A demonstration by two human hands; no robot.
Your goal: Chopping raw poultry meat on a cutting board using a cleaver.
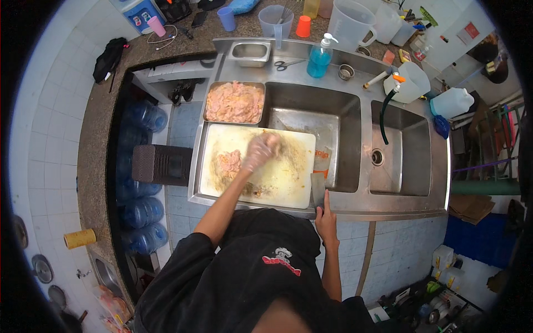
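My left hand (261,150), in a clear plastic glove, is over a white cutting board (287,189). It is blurred and its fingers point away from me; whether they hold meat cannot be told. Beside it on the board lies a small heap of cut raw meat (230,163), pale pink. My bare right hand (327,220) grips the dark handle of a cleaver (317,185) at the board's right edge, index finger stretched forward. The blade points away from me. Behind the board, a metal pan (204,114) is heaped with raw meat pieces (235,102).
A large sink basin (349,137) holds a plastic bag (322,162); a smaller basin (412,166) is farther right, under a dark hose (384,120). Along the back stand a steel container (250,62), scissors (288,64) and a blue soap bottle (318,62). Left is a brown woven stool (160,164).
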